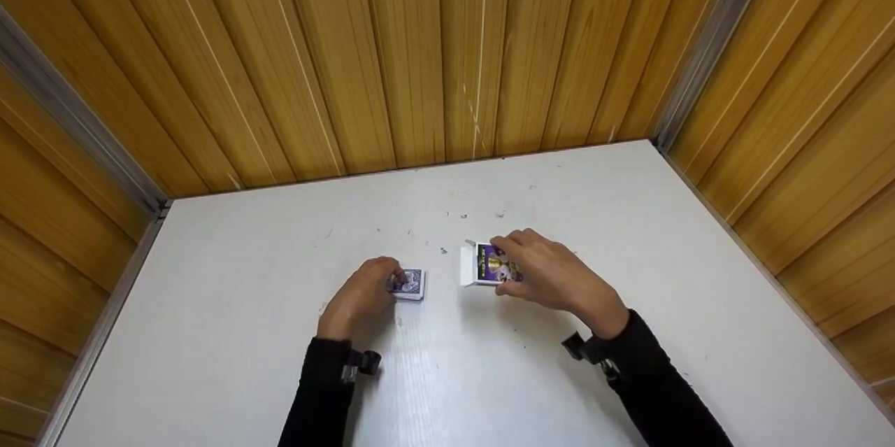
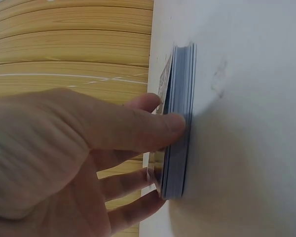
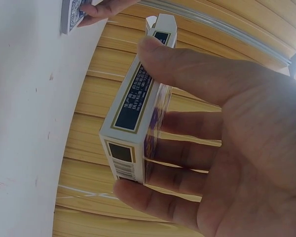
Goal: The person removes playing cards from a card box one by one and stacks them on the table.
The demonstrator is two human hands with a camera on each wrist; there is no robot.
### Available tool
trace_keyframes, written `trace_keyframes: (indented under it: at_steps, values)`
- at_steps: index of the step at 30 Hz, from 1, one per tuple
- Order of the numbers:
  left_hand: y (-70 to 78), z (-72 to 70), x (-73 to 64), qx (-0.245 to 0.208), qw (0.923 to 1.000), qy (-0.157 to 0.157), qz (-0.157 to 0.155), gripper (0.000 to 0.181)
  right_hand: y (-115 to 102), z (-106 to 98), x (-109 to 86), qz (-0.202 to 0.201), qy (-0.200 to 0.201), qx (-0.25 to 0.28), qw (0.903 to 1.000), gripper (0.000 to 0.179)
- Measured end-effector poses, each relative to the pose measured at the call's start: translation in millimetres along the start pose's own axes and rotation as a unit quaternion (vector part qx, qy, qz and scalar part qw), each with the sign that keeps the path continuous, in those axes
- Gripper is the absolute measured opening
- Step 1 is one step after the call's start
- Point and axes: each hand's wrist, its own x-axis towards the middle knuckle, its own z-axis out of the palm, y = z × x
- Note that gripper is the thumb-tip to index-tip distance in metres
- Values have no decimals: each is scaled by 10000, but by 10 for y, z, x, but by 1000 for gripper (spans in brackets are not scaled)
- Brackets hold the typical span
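A deck of playing cards [image 1: 414,284] with patterned blue backs lies on the white table, left of centre. My left hand [image 1: 363,293] grips it by its long edges. In the left wrist view the thumb presses the side of the deck [image 2: 181,84], and the top card stands slightly apart from the stack. To the right, my right hand [image 1: 556,272] holds a card box [image 1: 493,265] between thumb and fingers, above the table. The box has a purple face with a gold trophy. Its white end flap [image 1: 467,265] hangs open toward the deck; the inside is hidden.
The white table [image 1: 594,202] has small dark marks and scuffs beyond the hands. Wood-patterned panels [image 1: 405,48] wall it in at the back and both sides, with grey metal posts [image 1: 713,41] at the corners.
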Motion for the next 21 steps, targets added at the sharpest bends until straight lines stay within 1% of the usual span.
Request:
trace_keyframes:
  at_steps: [5,9,13,16,17,19,21]
  values:
    - [-14,21,-14,122,9999,21,-70,44,-3,0,-4,15,18,-14,10000,70]
    - [-27,24,-15,157,9998,61,-63,44,-5,-3,-1,28,17,30,10000,70]
    - [-37,13,-12,136,9998,78,129,42,1,-8,-6,-24,56,45,10000,70]
    - [-37,-15,-21,85,9997,36,210,31,3,-13,-9,-73,71,21,9999,70]
    - [-31,-31,-32,17,9999,18,162,26,3,-15,-8,-79,68,18,9999,70]
    - [-5,-71,-64,-148,9999,-19,-40,18,5,-16,-6,-74,55,13,10000,71]
    - [43,-119,-97,-284,9993,11,-235,16,7,-17,-2,-69,37,-6,10000,71]
